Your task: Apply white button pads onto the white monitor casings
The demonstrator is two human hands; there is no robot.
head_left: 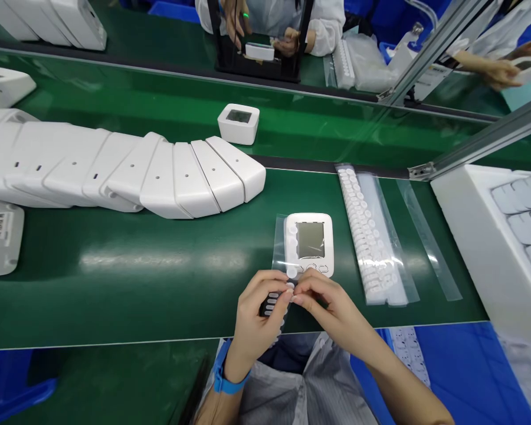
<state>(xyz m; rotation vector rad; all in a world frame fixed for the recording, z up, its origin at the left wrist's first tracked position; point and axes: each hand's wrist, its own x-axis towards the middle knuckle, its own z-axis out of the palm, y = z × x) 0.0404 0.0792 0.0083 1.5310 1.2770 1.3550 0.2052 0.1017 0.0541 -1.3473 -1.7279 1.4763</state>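
Your left hand [259, 307] holds a clear strip [279, 260] of small white buttons, its fingers curled around the strip's lower end, where a row of dark-backed buttons shows between them. Your right hand [331, 310] meets it at the fingertips [297, 298], pinched together on something small at the strip's edge, most likely one button being peeled off.

The white device [310, 244] lies face up on the green mat [115, 283] just beyond your hands, the strip overlapping its left edge. Its screen is in place, and shapes along its lower front look like buttons or button holes; by my reading the fitting is under way, not finished. A second, fuller strip [371, 236] lies to the right of the device, untouched, so plenty of stock remains. The row of white housings [128, 171] on the left appears to wait its turn.

You cannot tell whether a button sits between your right fingertips: the pinch hides it. The device's lower edge is covered by your hands, so how many buttons are seated stays unclear. The foam tray [491, 236] at right is cut off by the frame.
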